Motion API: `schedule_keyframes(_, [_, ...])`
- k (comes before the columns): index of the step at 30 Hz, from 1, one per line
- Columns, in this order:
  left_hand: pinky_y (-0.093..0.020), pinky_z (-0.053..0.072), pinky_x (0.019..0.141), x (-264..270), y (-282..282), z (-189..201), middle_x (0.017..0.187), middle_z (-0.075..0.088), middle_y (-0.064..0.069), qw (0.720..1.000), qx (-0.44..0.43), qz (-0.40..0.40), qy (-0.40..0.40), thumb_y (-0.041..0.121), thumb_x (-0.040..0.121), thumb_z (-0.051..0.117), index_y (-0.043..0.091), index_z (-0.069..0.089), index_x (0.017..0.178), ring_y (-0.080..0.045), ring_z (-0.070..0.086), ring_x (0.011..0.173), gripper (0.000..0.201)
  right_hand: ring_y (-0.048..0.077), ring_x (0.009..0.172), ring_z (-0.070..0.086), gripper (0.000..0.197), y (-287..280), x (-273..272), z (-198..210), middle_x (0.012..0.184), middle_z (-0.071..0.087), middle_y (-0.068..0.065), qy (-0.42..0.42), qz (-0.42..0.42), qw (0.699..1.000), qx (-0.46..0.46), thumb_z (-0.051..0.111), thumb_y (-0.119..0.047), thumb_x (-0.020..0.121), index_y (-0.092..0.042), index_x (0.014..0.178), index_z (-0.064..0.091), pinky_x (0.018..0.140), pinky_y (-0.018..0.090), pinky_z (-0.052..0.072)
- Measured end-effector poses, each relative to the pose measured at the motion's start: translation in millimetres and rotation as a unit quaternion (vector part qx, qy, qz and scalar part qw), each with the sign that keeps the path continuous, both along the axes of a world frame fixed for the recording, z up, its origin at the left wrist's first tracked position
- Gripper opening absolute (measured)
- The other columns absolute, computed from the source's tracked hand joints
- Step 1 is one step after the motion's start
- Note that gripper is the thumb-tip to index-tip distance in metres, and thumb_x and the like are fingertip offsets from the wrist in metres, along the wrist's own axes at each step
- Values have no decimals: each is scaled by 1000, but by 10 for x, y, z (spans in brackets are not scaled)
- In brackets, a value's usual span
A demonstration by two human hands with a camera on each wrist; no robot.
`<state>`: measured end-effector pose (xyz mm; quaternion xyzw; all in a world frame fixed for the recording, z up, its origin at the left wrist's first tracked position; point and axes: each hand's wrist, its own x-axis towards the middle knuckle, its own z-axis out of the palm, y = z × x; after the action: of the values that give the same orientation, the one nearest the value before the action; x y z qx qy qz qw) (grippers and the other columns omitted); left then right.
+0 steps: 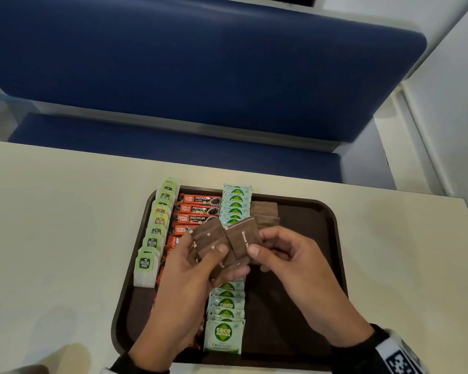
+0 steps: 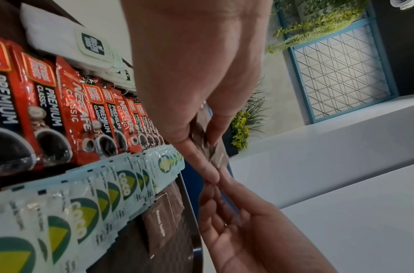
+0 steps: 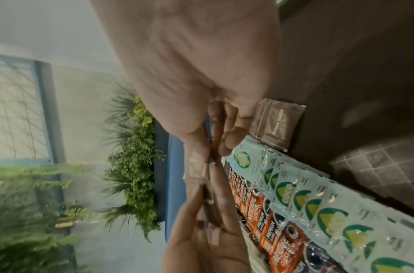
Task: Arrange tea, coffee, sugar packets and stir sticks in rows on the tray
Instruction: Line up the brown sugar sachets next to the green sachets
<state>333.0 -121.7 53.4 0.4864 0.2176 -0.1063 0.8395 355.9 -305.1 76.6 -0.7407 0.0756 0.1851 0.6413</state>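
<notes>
A dark brown tray (image 1: 327,211) holds a row of green tea bags (image 1: 154,233), a row of red coffee sachets (image 1: 197,209) and a row of pale green coco sugar packets (image 1: 224,333). Two brown sugar packets (image 1: 265,211) lie at the tray's far end beside the coco row. Above the tray's middle my left hand (image 1: 200,260) grips a fanned stack of brown sugar packets (image 1: 208,238). My right hand (image 1: 270,247) pinches one brown sugar packet (image 1: 243,238) at that stack's right edge. No stir sticks show in any view.
The tray sits on a cream table (image 1: 52,225) with its far edge near a blue padded bench (image 1: 200,63). The tray's right half (image 1: 295,279) is bare brown surface. Green plants (image 3: 136,147) and a blue-framed grid panel (image 2: 341,73) stand in the background.
</notes>
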Motion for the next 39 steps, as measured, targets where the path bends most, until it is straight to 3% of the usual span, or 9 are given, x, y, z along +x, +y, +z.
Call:
schedule_keyframes(4, [-43, 70, 77, -18, 63, -17, 118, 80, -18, 1000, 1, 4, 1, -4, 102, 62, 8, 67, 130, -43, 79, 103, 32, 17, 99, 75, 15, -136, 53, -19, 108, 80, 0, 12, -67, 997, 27, 72, -15, 99, -21, 112, 78, 84, 30, 60])
schedule_keyframes(6, [-44, 70, 76, -26, 92, -26, 117, 80, -18, 1000, -1, 14, 6, -4, 101, 62, 8, 67, 129, -43, 79, 101, 31, 10, 98, 74, 15, -250, 93, -63, 107, 80, -6, -18, -93, 995, -32, 69, -16, 101, -24, 111, 77, 84, 26, 59])
schedule_keyframes(9, [-45, 70, 78, -35, 126, -31, 117, 80, -17, 1000, 1, 18, 8, -3, 100, 63, 9, 68, 128, -42, 80, 100, 31, -1, 96, 70, 13, -410, 105, -183, 99, 76, -21, -73, -13, 977, -198, 73, -21, 100, -34, 103, 75, 81, 11, 51])
schedule_keyframes(12, [-46, 70, 77, -30, 144, -40, 117, 80, -18, 1000, 0, 22, 9, -3, 100, 63, 10, 69, 128, -41, 80, 101, 32, -9, 93, 65, 16, -430, 15, -293, 93, 71, -31, -43, 76, 962, -257, 78, -22, 96, -37, 99, 74, 77, 4, 44])
schedule_keyframes(17, [-43, 70, 75, -34, 144, -52, 117, 80, -18, 1000, -5, 21, 11, -3, 99, 63, 10, 69, 129, -41, 80, 102, 33, 1, 83, 64, 27, -390, -93, -406, 84, 71, -12, -48, 86, 956, -276, 82, -15, 92, -35, 97, 65, 71, 11, 48])
schedule_keyframes(22, [-41, 70, 72, -41, 144, -61, 118, 80, -17, 1000, -9, 23, 17, -3, 99, 63, 10, 68, 130, -39, 80, 102, 34, 0, 94, 60, 28, -364, -70, -480, 94, 61, -16, -100, 88, 938, -321, 81, -13, 93, -35, 89, 62, 76, 11, 47])
schedule_keyframes(27, [-41, 70, 71, -49, 143, -64, 118, 80, -17, 999, -14, 27, 19, -3, 99, 63, 10, 68, 130, -39, 80, 102, 34, -3, 101, 59, 22, -357, -52, -535, 104, 53, -18, -116, 86, 936, -320, 78, -11, 94, -30, 99, 67, 80, 8, 46])
schedule_keyframes(39, [-40, 70, 72, -64, 180, -82, 117, 81, -16, 999, -7, 28, 16, -3, 99, 63, 11, 69, 128, -38, 81, 97, 33, -3, 95, 59, 35, -352, -42, -630, 108, 45, -26, -132, 87, 932, -326, 78, -14, 95, -39, 112, 61, 78, 10, 48])
